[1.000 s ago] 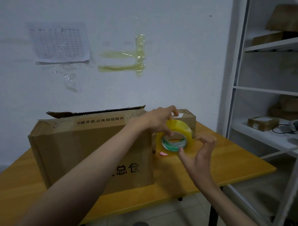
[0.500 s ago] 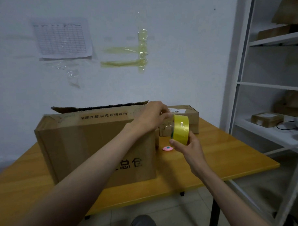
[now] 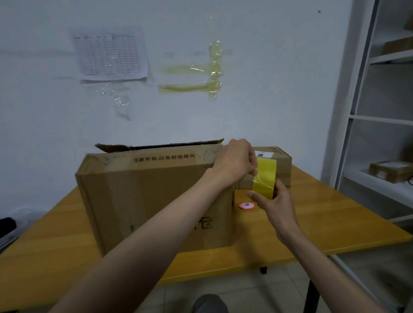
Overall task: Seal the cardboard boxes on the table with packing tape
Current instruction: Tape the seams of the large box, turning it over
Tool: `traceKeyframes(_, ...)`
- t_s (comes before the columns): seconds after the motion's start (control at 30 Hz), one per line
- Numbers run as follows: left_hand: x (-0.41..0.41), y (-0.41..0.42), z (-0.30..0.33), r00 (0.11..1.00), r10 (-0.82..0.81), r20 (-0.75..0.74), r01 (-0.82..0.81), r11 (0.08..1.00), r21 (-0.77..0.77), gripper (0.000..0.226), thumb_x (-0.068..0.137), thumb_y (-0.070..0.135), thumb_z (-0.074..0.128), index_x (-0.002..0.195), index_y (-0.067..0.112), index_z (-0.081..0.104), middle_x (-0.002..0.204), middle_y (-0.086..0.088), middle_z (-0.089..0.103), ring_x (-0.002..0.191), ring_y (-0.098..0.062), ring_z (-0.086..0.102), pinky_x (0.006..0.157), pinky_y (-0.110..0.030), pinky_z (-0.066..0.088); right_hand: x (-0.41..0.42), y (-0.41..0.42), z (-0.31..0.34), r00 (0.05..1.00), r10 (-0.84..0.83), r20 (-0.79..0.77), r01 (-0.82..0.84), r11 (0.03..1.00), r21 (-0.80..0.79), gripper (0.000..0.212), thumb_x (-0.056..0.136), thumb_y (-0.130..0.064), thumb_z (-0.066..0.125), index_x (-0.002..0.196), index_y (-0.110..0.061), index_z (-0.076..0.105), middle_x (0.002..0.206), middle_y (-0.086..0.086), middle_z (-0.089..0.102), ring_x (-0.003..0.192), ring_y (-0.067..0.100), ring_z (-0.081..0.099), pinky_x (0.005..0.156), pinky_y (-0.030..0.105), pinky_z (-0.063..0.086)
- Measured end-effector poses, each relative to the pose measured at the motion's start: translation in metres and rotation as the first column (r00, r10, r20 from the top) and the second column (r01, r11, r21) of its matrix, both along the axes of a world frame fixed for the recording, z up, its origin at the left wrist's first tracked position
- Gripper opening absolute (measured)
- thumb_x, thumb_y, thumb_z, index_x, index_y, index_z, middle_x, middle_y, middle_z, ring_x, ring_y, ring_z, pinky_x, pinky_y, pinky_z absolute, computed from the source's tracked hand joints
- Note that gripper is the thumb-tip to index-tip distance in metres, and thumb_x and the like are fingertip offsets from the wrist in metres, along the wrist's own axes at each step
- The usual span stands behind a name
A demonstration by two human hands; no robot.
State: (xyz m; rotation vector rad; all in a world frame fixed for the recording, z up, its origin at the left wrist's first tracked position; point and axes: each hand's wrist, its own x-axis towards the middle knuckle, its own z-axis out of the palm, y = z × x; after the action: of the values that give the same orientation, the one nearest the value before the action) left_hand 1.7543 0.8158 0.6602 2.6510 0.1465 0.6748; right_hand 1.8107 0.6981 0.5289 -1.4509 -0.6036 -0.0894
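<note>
- Two hands are now worked on the one tape roll (image 3: 264, 179): it is gripped from below by the right hand (image 3: 273, 200), fingers curled round its lower rim, while something at its near face, seemingly the loose tape end, is pinched by the left hand (image 3: 238, 162).
- A second ago the roll was shown face-on, its hole visible; it has since been turned edge-on, so only the yellow band is seen, and a clear strip appears to be peeled away from it.
- From this it is judged that the tape end has been found and the first length is being drawn off; nothing has yet been stuck down.
- The roll is held in the air just beside the right end of the large box (image 3: 155, 200), whose rear top flap is raised and top seam unsealed.
- A smaller box (image 3: 282, 167) is seen behind the roll, and a pink item (image 3: 246, 205) lies on the bench (image 3: 320, 218) below the hands.
</note>
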Motion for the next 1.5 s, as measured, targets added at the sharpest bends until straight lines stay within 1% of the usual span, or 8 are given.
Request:
traceKeyframes(0.2,0.003,-0.006,0.000,0.996,0.055,-0.069,-0.048,0.994,0.103,0.015,0.078,0.004,0.081,0.091,0.005,0.072,0.097,-0.013,0.072,0.092,-0.026,0.067,0.082,-0.040,0.056,0.008,-0.004,-0.010,1.000,0.016,0.003,-0.016,0.995,-0.098,0.031,0.089,-0.017,0.079,0.113,-0.021,0.061,0.102,-0.001,0.070,0.094,0.011,0.067,0.075,0.029,0.056)
traceKeyframes(0.37,0.014,-0.014,-0.013,0.995,0.083,-0.059,-0.067,0.969,0.236,0.022,0.082,-0.009,0.056,0.067,0.007,0.059,0.078,-0.018,0.064,0.090,-0.035,0.066,0.071,-0.039,0.053,0.007,-0.007,-0.016,0.998,0.028,-0.062,-0.037,0.989,-0.145,0.015,0.095,-0.020,0.072,0.107,-0.018,0.063,0.101,0.003,0.072,0.094,0.012,0.068,0.074,0.028,0.052)
traceKeyframes(0.53,0.022,-0.014,-0.029,0.998,0.038,-0.041,-0.035,0.996,0.083,0.018,0.086,-0.002,0.058,0.080,0.004,0.074,0.092,-0.013,0.075,0.093,-0.025,0.069,0.080,-0.034,0.055,0.010,-0.009,-0.024,0.962,0.020,-0.273,-0.062,0.987,-0.147,0.076,0.072,-0.075,0.073,0.103,-0.006,0.064,0.105,0.028,0.068,0.101,0.046,0.066,0.081,0.054,0.056)
traceKeyframes(0.6,0.025,-0.012,-0.041,0.999,0.053,-0.010,-0.053,0.999,0.007,0.020,0.086,-0.002,0.059,0.078,0.007,0.074,0.090,-0.009,0.075,0.089,-0.021,0.070,0.075,-0.030,0.053,0.011,-0.011,-0.028,0.943,0.043,-0.329,-0.091,0.987,-0.130,0.071,0.078,-0.068,0.075,0.106,-0.003,0.065,0.100,0.026,0.071,0.102,0.046,0.067,0.087,0.060,0.055)
traceKeyframes(0.87,0.035,-0.016,-0.069,0.998,0.033,0.055,-0.031,0.999,-0.026,0.029,0.087,-0.008,0.052,0.070,0.011,0.065,0.086,-0.010,0.069,0.084,-0.021,0.065,0.069,-0.027,0.047,0.028,-0.011,-0.033,0.862,0.128,-0.491,-0.225,0.964,-0.144,0.037,0.090,-0.049,0.073,0.086,-0.013,0.077,0.095,0.024,0.075,0.086,0.033,0.071,0.083,0.044,0.052)
traceKeyframes(1.17,0.053,-0.010,-0.090,0.999,0.001,0.034,0.003,0.996,-0.093,0.021,0.090,-0.008,0.050,0.081,0.008,0.060,0.091,0.002,0.048,0.081,-0.012,0.047,0.059,-0.015,0.035,0.037,-0.006,-0.045,0.771,0.118,-0.626,-0.264,0.954,-0.145,0.070,0.076,-0.052,0.085,0.122,-0.011,0.052,0.115,0.014,0.071,0.104,0.032,0.072,0.092,0.048,0.057)
traceKeyframes(1.3,0.055,-0.008,-0.099,1.000,-0.001,0.008,0.003,0.988,-0.151,0.022,0.092,-0.008,0.051,0.081,0.010,0.059,0.099,-0.002,0.051,0.087,-0.012,0.048,0.069,-0.018,0.038,0.049,-0.003,-0.050,0.754,0.116,-0.647,-0.288,0.943,-0.167,0.102,0.048,-0.067,0.093,0.125,-0.011,0.053,0.119,0.014,0.070,0.107,0.033,0.070,0.098,0.055,0.056)
traceKeyframes(1.5,0.059,-0.007,-0.102,0.996,0.010,0.092,0.011,0.975,-0.223,0.032,0.096,-0.004,0.051,0.076,0.021,0.052,0.103,-0.001,0.051,0.094,-0.013,0.049,0.078,-0.022,0.036,0.051,0.003,-0.048,0.762,0.076,-0.643,-0.250,0.950,-0.185,0.085,0.065,-0.063,0.087,0.119,-0.013,0.044,0.122,0.009,0.061,0.116,0.029,0.061,0.106,0.052,0.049)
